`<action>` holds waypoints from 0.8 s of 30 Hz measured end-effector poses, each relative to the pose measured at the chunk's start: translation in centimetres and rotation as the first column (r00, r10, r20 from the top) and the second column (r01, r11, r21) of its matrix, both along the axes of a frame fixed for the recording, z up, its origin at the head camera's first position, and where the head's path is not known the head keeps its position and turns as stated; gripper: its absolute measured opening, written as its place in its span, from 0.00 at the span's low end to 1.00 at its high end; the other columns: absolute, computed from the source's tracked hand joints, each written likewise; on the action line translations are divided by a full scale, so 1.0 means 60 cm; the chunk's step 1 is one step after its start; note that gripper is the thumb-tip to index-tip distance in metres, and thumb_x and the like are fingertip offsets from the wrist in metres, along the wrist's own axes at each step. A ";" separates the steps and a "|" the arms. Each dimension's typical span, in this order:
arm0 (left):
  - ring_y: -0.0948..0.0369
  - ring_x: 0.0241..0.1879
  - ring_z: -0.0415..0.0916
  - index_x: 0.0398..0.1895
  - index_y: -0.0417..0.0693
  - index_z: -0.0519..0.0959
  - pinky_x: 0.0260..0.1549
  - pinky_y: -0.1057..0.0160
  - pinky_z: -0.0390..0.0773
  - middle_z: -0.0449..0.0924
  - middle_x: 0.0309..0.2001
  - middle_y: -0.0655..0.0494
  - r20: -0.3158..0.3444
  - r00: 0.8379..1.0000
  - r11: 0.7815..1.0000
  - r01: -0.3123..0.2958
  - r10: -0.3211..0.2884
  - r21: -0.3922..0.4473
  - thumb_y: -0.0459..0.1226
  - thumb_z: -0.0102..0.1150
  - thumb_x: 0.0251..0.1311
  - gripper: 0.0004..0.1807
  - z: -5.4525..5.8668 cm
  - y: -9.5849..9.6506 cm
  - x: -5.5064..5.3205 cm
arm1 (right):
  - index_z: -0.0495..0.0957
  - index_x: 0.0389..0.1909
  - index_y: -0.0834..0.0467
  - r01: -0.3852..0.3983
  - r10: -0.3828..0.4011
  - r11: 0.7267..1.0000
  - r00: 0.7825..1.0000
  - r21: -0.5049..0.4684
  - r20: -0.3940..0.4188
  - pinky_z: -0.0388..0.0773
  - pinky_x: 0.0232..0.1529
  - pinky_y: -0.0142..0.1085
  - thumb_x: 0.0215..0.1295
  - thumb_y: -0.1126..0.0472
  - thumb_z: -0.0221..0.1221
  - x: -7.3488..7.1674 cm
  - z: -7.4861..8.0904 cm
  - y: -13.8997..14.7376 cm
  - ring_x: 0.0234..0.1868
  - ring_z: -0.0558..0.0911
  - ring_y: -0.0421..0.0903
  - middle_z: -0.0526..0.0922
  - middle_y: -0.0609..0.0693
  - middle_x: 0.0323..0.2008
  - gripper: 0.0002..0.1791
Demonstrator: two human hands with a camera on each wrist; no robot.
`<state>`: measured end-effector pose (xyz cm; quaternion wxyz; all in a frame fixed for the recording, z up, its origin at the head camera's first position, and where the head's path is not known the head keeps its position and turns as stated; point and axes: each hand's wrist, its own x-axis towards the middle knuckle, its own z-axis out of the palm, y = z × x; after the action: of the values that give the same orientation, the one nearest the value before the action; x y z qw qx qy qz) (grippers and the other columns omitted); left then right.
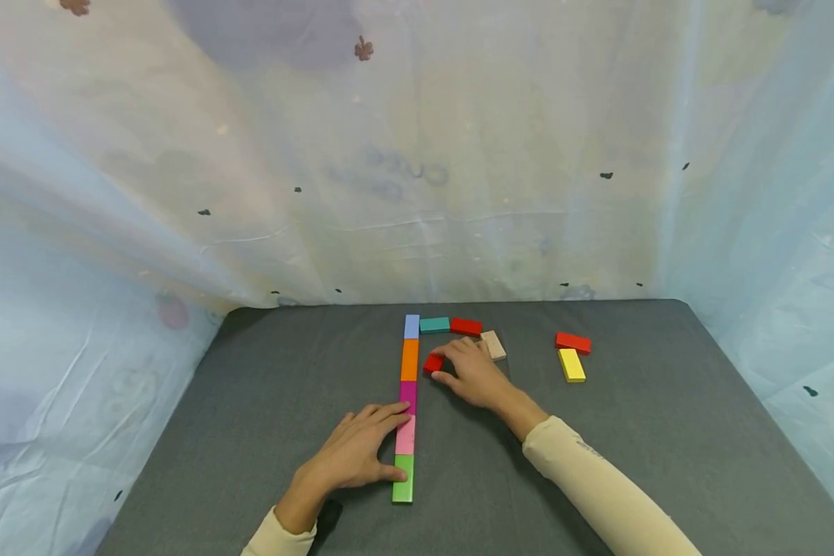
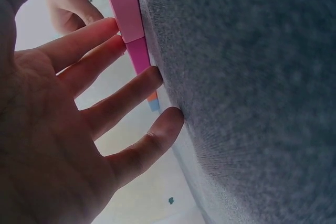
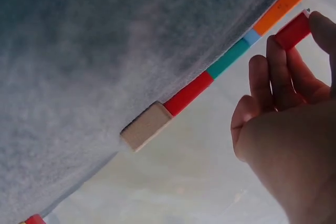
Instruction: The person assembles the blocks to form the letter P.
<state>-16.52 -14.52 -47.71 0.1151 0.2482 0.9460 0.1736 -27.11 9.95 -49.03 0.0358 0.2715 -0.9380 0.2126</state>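
My right hand (image 1: pixel 476 374) pinches a small red block (image 3: pixel 294 31) between thumb and fingers, held up off the table in the right wrist view. My left hand (image 1: pixel 357 448) rests along a straight row of blocks with its fingers extended. Its fingertips touch near the magenta block (image 1: pixel 408 395) and pink block (image 1: pixel 405 436), and the thumb lies on the green block (image 1: pixel 403 490). Farther up the row are an orange block (image 1: pixel 409 360) and a light blue block (image 1: pixel 411 327). From there a teal block (image 1: pixel 434 325), another red block (image 1: pixel 466 327) and a plain wooden block (image 1: pixel 493 345) curve rightward.
Off to the right, a red block (image 1: pixel 573 342) and a yellow block (image 1: pixel 572 365) lie close together. Everything stands on a dark grey cloth-covered table (image 1: pixel 639 463). A pale printed curtain (image 1: pixel 417 154) hangs behind it and along both sides.
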 end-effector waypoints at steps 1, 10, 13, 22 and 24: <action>0.52 0.68 0.65 0.71 0.59 0.69 0.62 0.28 0.62 0.63 0.74 0.62 0.000 1.000 1.000 -0.001 0.001 0.000 0.60 0.75 0.44 0.49 0.000 0.000 0.000 | 0.78 0.60 0.51 -0.005 0.005 1.000 1.000 0.006 0.008 0.63 0.60 0.53 0.68 0.45 0.61 0.001 0.001 -0.001 0.59 0.76 0.51 0.82 0.50 0.55 0.24; 0.53 0.68 0.65 0.71 0.59 0.69 0.62 0.28 0.62 0.64 0.74 0.62 -0.004 1.000 1.000 -0.005 0.005 0.010 0.59 0.75 0.44 0.48 -0.001 -0.001 0.000 | 0.79 0.58 0.52 -0.058 0.057 0.996 0.998 0.071 0.017 0.66 0.57 0.48 0.67 0.45 0.62 0.006 -0.005 -0.007 0.56 0.78 0.50 0.83 0.50 0.54 0.24; 0.53 0.68 0.65 0.71 0.58 0.69 0.62 0.29 0.63 0.64 0.74 0.61 -0.012 1.000 1.000 0.000 0.000 0.012 0.59 0.75 0.44 0.48 -0.001 -0.001 0.001 | 0.79 0.59 0.52 -0.070 0.069 0.995 0.998 0.070 0.012 0.67 0.56 0.48 0.67 0.45 0.62 0.007 -0.006 -0.008 0.56 0.78 0.50 0.83 0.50 0.54 0.24; 0.53 0.68 0.65 0.71 0.57 0.70 0.62 0.29 0.62 0.63 0.75 0.61 -0.012 1.000 1.000 0.010 -0.010 0.013 0.59 0.75 0.45 0.47 0.001 0.000 0.002 | 0.78 0.62 0.51 -0.070 0.069 0.996 0.997 0.063 0.018 0.70 0.61 0.52 0.66 0.47 0.63 0.010 -0.006 0.000 0.57 0.79 0.51 0.83 0.51 0.54 0.25; 0.53 0.68 0.65 0.71 0.57 0.70 0.62 0.29 0.63 0.63 0.74 0.61 -0.013 1.000 1.000 0.009 -0.009 0.011 0.59 0.75 0.45 0.48 0.002 0.000 0.002 | 0.78 0.62 0.51 -0.079 0.079 0.994 0.997 0.070 0.004 0.70 0.60 0.51 0.67 0.48 0.63 0.010 -0.006 0.000 0.57 0.79 0.51 0.83 0.51 0.54 0.24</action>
<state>-16.40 -14.54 -47.57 0.1082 0.2543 0.9447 0.1767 -26.52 9.93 -49.40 0.0171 0.3092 -0.9334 0.1812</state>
